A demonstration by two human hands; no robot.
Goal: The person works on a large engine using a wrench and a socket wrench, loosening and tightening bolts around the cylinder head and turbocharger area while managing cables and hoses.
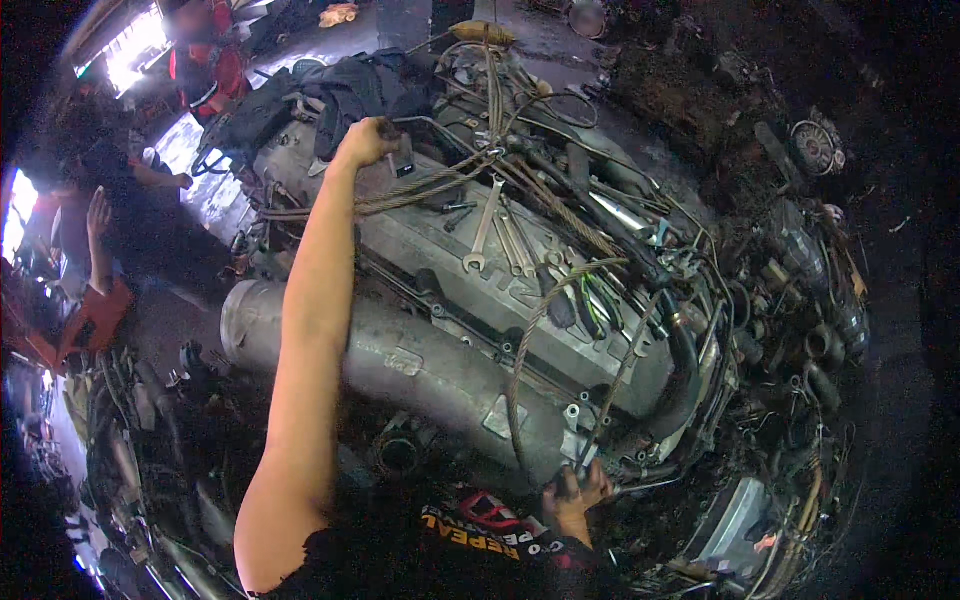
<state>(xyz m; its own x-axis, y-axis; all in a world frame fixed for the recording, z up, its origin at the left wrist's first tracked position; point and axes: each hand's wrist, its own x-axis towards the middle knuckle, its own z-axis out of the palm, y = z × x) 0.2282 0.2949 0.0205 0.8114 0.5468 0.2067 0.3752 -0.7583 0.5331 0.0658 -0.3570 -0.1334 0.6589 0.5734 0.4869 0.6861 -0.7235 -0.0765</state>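
My left arm stretches across a large grey engine [400, 330] to its far end. There my left hand [368, 145] is closed beside a small dark box [403, 160]; what its fingers hold, if anything, is hidden. Close to me, my right hand [578, 497] has bent fingers at the engine's near edge, just below a metal lifting bracket [577, 447]. A shiny metal rod [645, 487] sticks out to the right of that hand; I cannot make out whether the hand grips it. Several wrenches [487, 225] and green-and-black pliers [588, 308] lie on the engine cover between my hands.
Wire rope slings [420, 195] cross the engine and gather at a knot [495, 152]. Dark cloth [350, 95] drapes its far left end. Other people [100, 220] are at the left. Greasy parts and hoses [810, 340] crowd the right, near a silver metal box [735, 525].
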